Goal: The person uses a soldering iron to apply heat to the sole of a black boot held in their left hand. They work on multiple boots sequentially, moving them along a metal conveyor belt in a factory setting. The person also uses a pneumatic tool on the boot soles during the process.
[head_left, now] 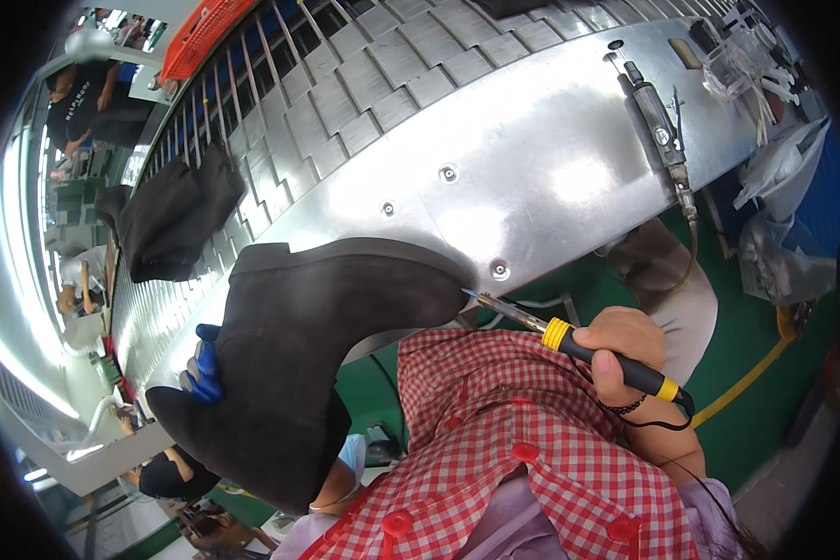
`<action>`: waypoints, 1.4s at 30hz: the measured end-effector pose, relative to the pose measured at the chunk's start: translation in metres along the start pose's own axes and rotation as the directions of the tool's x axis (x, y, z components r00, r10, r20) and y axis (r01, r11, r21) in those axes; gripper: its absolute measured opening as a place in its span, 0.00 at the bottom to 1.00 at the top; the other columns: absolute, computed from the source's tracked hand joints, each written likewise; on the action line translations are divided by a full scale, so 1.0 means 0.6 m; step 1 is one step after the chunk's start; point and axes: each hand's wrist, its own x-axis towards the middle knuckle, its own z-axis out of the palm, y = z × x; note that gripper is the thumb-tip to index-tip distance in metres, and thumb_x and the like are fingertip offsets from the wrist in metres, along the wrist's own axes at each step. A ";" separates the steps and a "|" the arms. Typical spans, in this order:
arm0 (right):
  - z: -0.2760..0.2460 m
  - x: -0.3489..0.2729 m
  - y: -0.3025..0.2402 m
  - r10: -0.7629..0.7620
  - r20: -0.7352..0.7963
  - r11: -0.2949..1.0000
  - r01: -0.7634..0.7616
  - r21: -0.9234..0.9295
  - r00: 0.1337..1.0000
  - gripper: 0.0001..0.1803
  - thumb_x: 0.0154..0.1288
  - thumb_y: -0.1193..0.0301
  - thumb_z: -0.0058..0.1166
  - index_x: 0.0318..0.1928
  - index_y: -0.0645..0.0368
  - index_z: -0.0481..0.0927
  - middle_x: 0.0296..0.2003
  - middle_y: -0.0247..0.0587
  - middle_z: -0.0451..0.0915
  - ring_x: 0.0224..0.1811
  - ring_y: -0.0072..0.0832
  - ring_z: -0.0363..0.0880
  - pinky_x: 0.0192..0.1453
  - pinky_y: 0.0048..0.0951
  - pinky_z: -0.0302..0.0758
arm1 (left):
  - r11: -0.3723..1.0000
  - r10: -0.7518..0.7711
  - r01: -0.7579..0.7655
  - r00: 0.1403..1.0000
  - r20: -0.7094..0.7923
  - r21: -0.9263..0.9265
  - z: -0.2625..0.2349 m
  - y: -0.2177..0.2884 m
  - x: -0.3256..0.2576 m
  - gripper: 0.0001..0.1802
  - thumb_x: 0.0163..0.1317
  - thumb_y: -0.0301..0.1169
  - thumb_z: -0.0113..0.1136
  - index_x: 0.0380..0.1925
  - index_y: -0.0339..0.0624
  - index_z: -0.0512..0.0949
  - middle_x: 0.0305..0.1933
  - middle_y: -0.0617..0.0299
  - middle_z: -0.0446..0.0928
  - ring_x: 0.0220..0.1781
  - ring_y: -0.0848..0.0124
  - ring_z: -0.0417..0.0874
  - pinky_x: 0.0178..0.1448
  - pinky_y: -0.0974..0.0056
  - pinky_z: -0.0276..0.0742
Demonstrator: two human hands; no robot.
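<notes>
A black ankle boot lies on its side in front of me, its sole toward the metal table and its toe pointing right. My left hand, with blue covering on its fingers, is closed round the boot's shaft; most of that hand is hidden behind it. A soldering iron with a black and yellow handle is gripped in my right hand. The iron's thin metal tip points left, at the edge of the boot's toe. Whether it touches the boot I cannot tell.
A shiny metal table borders a slatted conveyor carrying another black boot. An air tool with a hose lies at the table's right. Beyond are a clear plastic container, plastic bags and an orange basket. Other people work at left.
</notes>
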 end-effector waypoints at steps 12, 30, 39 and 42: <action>0.031 0.030 0.003 0.014 -0.057 0.998 -0.011 0.060 0.998 0.09 0.54 0.73 0.57 0.35 0.62 0.84 0.26 0.40 0.84 0.20 0.31 0.80 0.26 0.28 0.75 | 1.000 -0.006 0.006 1.000 0.004 0.028 -0.023 -0.002 -0.006 0.25 0.59 0.34 0.63 0.56 0.34 0.75 0.51 0.45 0.79 0.54 0.51 0.80 0.61 0.54 0.74; 0.036 -0.003 0.007 -0.123 -0.004 0.990 0.122 -0.073 0.992 0.10 0.52 0.73 0.59 0.37 0.61 0.85 0.20 0.36 0.80 0.17 0.29 0.76 0.22 0.28 0.71 | 0.999 -0.020 0.020 1.000 0.023 0.030 -0.014 0.006 0.013 0.25 0.59 0.34 0.63 0.55 0.34 0.75 0.50 0.44 0.79 0.53 0.50 0.81 0.60 0.54 0.75; 0.023 0.007 0.007 -0.042 -0.084 0.996 0.036 -0.076 0.996 0.12 0.52 0.73 0.60 0.38 0.63 0.85 0.22 0.39 0.82 0.20 0.32 0.81 0.26 0.28 0.76 | 0.998 -0.035 0.033 0.998 0.051 0.054 -0.026 0.002 0.026 0.25 0.58 0.33 0.63 0.55 0.34 0.75 0.49 0.44 0.79 0.52 0.50 0.81 0.60 0.54 0.75; 0.031 0.018 0.013 -0.038 -0.095 0.996 0.031 -0.081 0.995 0.12 0.50 0.75 0.61 0.38 0.63 0.84 0.23 0.40 0.83 0.22 0.33 0.83 0.27 0.28 0.77 | 0.997 -0.046 0.042 0.997 0.059 0.067 -0.026 0.000 0.028 0.25 0.58 0.33 0.63 0.55 0.34 0.75 0.49 0.44 0.79 0.52 0.50 0.81 0.60 0.54 0.75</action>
